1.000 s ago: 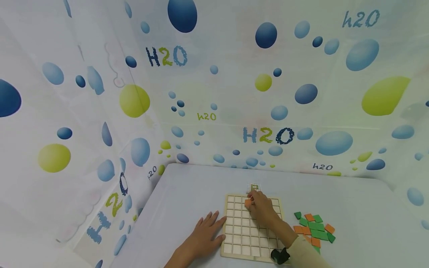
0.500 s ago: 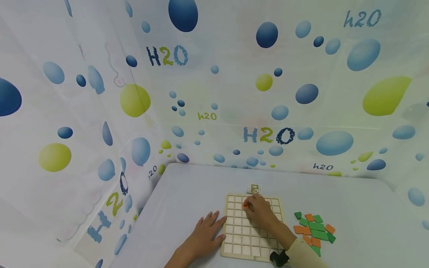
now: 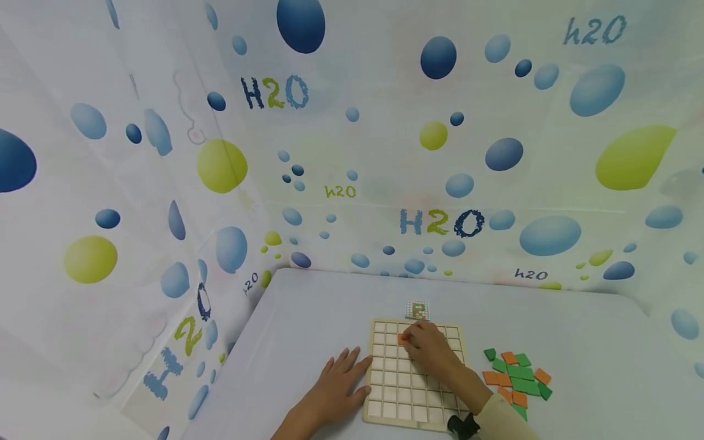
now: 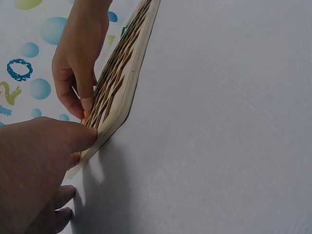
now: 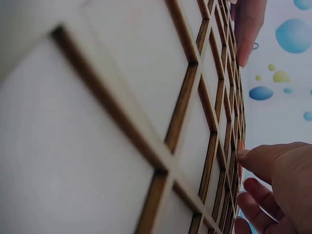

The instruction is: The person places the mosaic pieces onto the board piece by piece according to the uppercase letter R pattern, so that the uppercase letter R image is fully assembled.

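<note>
A wooden grid board (image 3: 388, 391) lies on the white table. At one of its upper cells, my right hand (image 3: 431, 348) has an orange square tile (image 3: 401, 339) between thumb and fingertips; the fingers cover part of it. Seen from the right wrist, the thumb of that right hand (image 5: 287, 175) meets the orange tile edge (image 5: 241, 146) close to the grid. My left hand (image 3: 338, 385) rests flat with spread fingers beside the board's left edge. The left wrist view shows the left hand's (image 4: 34, 165) thumb on the board's rim (image 4: 127, 92).
Right of the board lie loose tiles, several orange tiles (image 3: 489, 377) and several green tiles (image 3: 525, 386). A small pattern card (image 3: 418, 309) sits just beyond the board's far edge. A black device (image 3: 462, 426) is at the right wrist. A printed curtain (image 3: 352, 146) hangs behind the table.
My right hand has moved slightly left and toward me with the orange tile, bringing it down to a cell and uncovering more of the card. The left hand has stayed still.
</note>
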The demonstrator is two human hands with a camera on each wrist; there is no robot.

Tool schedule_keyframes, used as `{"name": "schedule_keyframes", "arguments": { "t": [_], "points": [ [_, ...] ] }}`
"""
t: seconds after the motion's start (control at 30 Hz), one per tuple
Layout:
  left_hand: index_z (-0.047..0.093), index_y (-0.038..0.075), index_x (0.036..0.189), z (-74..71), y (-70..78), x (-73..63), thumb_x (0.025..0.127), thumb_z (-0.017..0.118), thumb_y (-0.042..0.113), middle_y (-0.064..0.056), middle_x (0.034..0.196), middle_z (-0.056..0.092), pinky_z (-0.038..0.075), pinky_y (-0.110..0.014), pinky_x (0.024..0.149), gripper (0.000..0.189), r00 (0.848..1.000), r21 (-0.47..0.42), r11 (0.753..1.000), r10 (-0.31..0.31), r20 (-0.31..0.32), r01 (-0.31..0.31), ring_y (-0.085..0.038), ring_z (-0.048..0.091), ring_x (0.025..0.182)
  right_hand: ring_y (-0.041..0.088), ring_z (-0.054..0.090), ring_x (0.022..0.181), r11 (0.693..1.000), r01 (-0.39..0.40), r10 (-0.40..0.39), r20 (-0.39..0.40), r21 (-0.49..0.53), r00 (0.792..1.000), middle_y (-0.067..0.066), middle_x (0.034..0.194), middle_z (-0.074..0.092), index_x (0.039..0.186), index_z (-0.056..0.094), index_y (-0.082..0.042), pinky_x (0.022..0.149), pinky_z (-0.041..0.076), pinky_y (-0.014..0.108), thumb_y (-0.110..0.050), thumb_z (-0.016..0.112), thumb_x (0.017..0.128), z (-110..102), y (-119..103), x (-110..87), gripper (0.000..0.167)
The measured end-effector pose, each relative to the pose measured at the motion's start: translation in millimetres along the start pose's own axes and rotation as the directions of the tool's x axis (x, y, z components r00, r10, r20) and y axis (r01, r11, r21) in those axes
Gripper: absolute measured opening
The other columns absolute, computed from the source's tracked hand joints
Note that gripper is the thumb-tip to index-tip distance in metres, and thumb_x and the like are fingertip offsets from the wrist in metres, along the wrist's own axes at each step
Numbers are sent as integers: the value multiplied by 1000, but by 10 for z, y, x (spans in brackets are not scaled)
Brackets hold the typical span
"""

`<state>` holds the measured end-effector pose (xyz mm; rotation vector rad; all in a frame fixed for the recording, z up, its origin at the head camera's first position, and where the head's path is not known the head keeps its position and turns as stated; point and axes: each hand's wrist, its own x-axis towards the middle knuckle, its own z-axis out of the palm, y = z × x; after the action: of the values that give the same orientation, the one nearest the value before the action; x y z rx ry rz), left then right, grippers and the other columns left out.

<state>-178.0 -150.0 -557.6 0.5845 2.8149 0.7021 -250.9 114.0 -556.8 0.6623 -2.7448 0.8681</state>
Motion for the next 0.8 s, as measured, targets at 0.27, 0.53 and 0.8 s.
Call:
{"name": "schedule_keyframes", "arguments": {
  "t": [0.27,0.53,0.8],
  "points": [
    [42,29,163,10,4,4,105,58,50,-12,173,31,18,-67,126,64,1000,-7,1000,-14,12,14,-39,25,160,18,66,98,983,-142,131,96,119,987,-1,108,62,111,75,-12,80,59,35,-13,71,101,-232,170,-179,10],
    [43,27,163,11,0,-7,105,57,50,-12,172,32,19,-67,126,64,1000,-2,1000,-8,8,8,-40,25,160,24,66,93,961,-272,272,10,51,962,9,105,66,114,72,-5,78,58,43,-15,76,96,-596,544,-467,21],
    [43,26,163,-14,10,-18,106,57,50,-13,172,32,20,-69,125,63,1000,2,1000,8,2,-8,-41,26,160,45,63,105,873,-483,487,63,-61,871,33,121,59,126,65,3,81,54,63,-33,68,103,-1160,944,-723,44]
  ]
}}
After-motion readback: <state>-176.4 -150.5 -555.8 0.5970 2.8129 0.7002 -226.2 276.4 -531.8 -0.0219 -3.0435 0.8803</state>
